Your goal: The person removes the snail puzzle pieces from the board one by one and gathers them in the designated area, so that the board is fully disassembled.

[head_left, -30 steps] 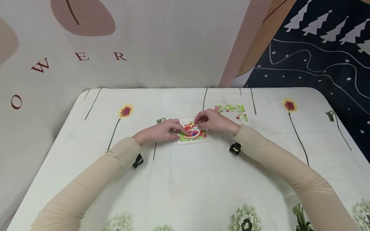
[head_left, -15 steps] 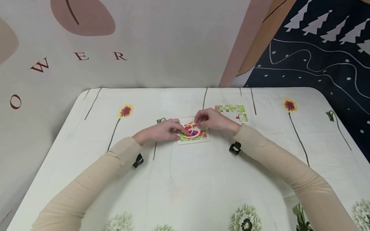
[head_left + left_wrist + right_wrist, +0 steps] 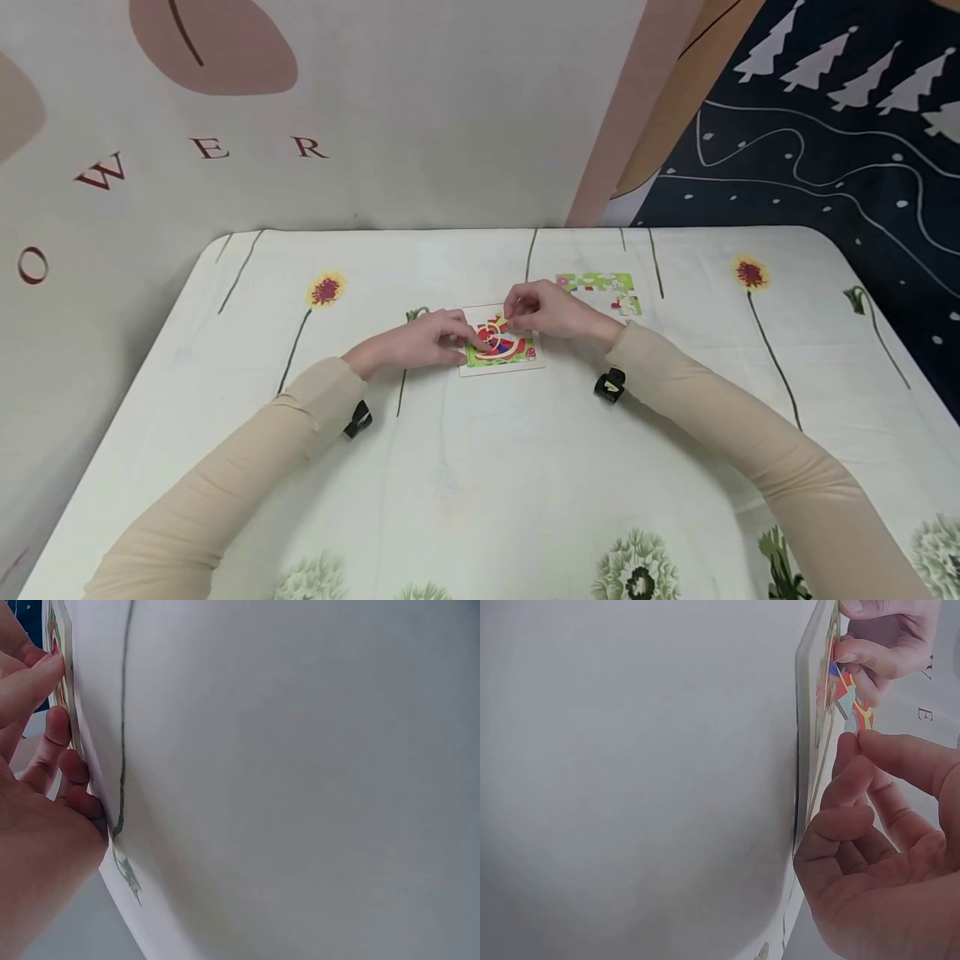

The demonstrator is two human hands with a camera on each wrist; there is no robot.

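A small jigsaw puzzle [image 3: 510, 358], red, blue and green inside a pale tray [image 3: 487, 372], lies on the table between both hands. My left hand [image 3: 420, 342] comes in from the left; its index finger presses on the picture and its thumb sits by the tray's left edge. My right hand [image 3: 558, 312] is over the far right corner. In the right wrist view, that hand's thumb and index finger pinch a red, yellow and light-blue puzzle piece [image 3: 864, 716], tilted up from the tray. The fingertips cover part of this piece. The left wrist view shows fingers along the tray's edge [image 3: 69, 682].
Several joined green puzzle pieces [image 3: 609, 282] lie behind the right hand, with a few more [image 3: 628, 306] just in front of them. A white flower-printed cloth [image 3: 465, 475] covers the table. Its far edge meets a printed hanging [image 3: 450, 167].
Both hands stay almost where they were, over the puzzle. The right fingertips keep their pinch at the far right corner. The view has shifted very slightly.
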